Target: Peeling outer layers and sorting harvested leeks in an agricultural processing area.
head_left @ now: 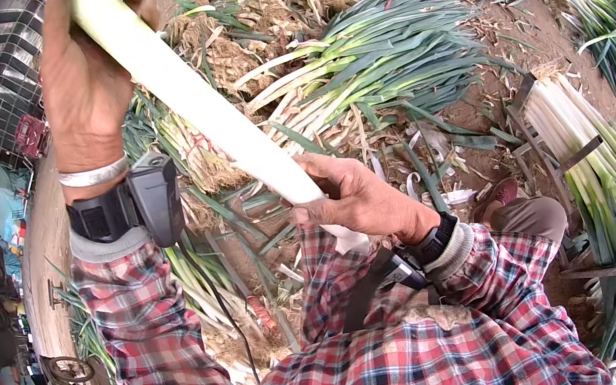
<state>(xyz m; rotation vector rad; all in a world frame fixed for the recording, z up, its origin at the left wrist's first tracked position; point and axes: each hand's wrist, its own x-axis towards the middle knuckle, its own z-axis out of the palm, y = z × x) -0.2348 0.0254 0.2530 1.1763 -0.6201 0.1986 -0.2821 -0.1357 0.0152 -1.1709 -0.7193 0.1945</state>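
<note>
A thick leek [197,101] with a bare white shaft slants across in front of me, its pale green part running out past the top edge. My left hand [86,91] is closed round the upper part, with some fingers hidden behind the shaft or cut off by the frame. Down at the white lower end, my right hand [365,200] pinches it between thumb and fingers. A small pale flap [347,238] hangs just below the right thumb; I cannot tell whether it is still attached to the leek.
A big pile of leeks [397,45] lies ahead amid dry roots [270,22] and scraps. At right, a wooden rack [606,271] holds white-and-green leeks [606,198]. More leeks [607,16] lie at the far right. A dark cable [221,298] hangs by my left forearm.
</note>
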